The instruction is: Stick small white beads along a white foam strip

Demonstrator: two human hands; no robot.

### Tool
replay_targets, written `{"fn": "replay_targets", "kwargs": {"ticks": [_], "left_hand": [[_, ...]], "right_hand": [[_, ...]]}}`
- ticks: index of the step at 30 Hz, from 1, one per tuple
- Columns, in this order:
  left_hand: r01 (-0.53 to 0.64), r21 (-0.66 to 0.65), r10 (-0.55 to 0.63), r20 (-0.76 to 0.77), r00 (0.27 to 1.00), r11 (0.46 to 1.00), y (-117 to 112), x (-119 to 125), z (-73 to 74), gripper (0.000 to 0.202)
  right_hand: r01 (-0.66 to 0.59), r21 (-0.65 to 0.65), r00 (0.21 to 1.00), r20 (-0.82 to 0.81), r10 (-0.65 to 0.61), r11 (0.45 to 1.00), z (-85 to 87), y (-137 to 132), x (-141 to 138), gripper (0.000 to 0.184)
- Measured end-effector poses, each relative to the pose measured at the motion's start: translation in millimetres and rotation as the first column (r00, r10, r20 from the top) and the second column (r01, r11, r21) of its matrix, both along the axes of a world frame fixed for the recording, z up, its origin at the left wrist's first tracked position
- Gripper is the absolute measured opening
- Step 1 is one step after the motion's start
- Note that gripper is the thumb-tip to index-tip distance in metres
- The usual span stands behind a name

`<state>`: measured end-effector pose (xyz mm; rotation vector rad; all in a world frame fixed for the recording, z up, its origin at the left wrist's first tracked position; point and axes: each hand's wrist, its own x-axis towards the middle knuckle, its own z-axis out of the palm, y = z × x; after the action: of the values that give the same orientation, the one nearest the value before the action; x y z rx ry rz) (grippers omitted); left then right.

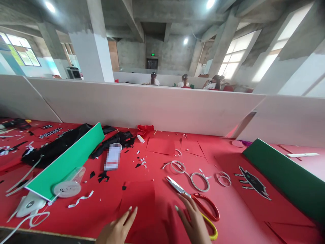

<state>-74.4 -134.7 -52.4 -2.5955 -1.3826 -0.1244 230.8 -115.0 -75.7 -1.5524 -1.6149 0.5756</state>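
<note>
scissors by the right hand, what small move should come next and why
Probably shift the right hand slightly back toward the red handle loop: it overlaps the scissors near the blades, though contact is unclear, and that loop looks unoccupied. The left hand is already at the red paper sheet.

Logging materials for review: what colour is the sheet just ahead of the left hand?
The sheet is red, best seen in the head view.

1 head-worn camera faces forward and slightly down from just above the red table [83, 223].
</note>
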Motion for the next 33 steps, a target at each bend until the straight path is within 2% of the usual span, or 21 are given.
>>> {"fn": "replay_targets", "kwargs": {"ticks": [2, 4, 5, 8, 11, 15, 20, 27, 30, 33], "left_hand": [[0.01, 0.074, -0.012, 0.031, 0.999, 0.997, 3, 10, 16.3, 0.082], [0.03, 0.143, -0.037, 0.042, 0.998, 0.989, 3, 16, 25.4, 0.077], [0.042, 0.168, -0.049, 0.041, 0.998, 0.985, 2, 18, 27.1, 0.074], [0.062, 0.204, -0.073, 0.048, 0.996, 0.977, -5, 17, 24.8, 0.071], [0.067, 0.199, -0.087, 0.096, 0.992, 0.978, -12, 13, 17.4, 0.072], [0.078, 0.193, -0.104, 0.13, 0.986, 0.978, -18, 9, 7.6, 0.072], [0.077, 0.163, -0.098, 0.125, 0.987, 0.984, -22, 6, -1.6, 0.069], [0.072, 0.163, -0.1, 0.171, 0.98, 0.984, -28, -11, -23.9, 0.077], [0.061, 0.134, -0.08, 0.145, 0.986, 0.989, -31, -15, -20.6, 0.074], [0.077, 0.053, -0.083, 0.118, 0.99, 0.996, -34, -15, -8.7, 0.066]], "right_hand": [[-0.132, -0.129, 0.958, -0.272, 0.092, 0.983, 8.2, 14, -29, 0.044], [-0.166, -0.202, 0.87, -0.49, 0.047, 0.965, 12.5, 37, -52, 0.053], [-0.125, -0.228, 0.86, -0.511, -0.01, 0.966, 13.1, 50, -61, 0.056], [-0.081, -0.273, 0.887, -0.458, -0.055, 0.958, 10.7, 86, -78, 0.049], [-0.041, -0.278, 0.936, -0.347, -0.061, 0.96, 6.9, 105, -87, 0.038], [-0.033, -0.2, 0.987, -0.163, 0.0, 0.979, 6.8, 107, -93, 0.014], [-0.06, -0.152, 0.998, 0.02, 0.063, 0.987, 6.9, 105, -93, 0.004], [0.002, -0.158, 0.98, 0.195, 0.029, 0.987, -2.9, 121, -98, 0.011], [-0.038, -0.157, 0.971, 0.228, 0.074, 0.987, -4.7, 143, -110, 0.019], [-0.105, -0.139, 0.96, 0.242, 0.137, 0.985, -3.9, 170, -123, 0.024]]}}
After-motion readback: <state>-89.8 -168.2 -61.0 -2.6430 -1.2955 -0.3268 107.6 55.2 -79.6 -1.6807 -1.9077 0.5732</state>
